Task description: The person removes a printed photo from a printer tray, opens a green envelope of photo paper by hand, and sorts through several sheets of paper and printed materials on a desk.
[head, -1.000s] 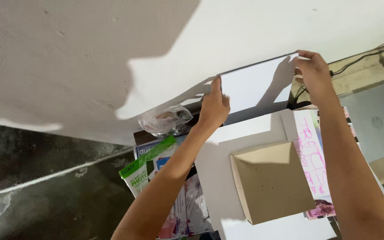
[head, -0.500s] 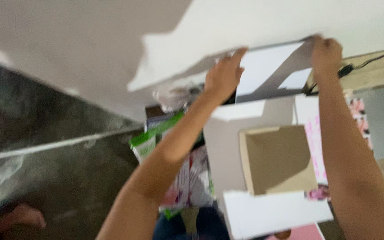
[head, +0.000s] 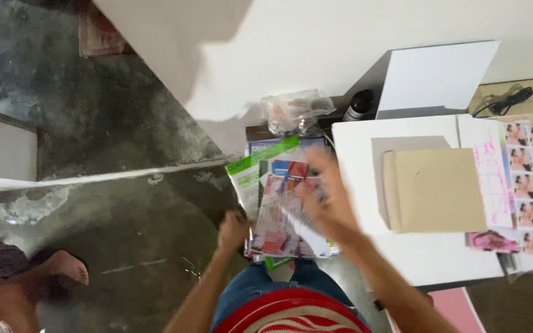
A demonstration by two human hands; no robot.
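Head view: both hands work one stack of glossy printed packets [head: 285, 209] beside the white table [head: 414, 259]. The left hand [head: 232, 231] grips the stack's lower left edge; the blurred right hand [head: 328, 197] lies spread open on top. On the table: one brown envelope [head: 436, 190], one photo sheet [head: 528, 185].

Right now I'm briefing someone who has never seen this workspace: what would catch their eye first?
Probably the stack of colourful printed packets at centre, with the blurred right hand over it and the left hand at its lower left edge. Next, the brown envelope lying on the white table to the right, beside a sheet of small pink photo prints. A white board leans against the wall behind.
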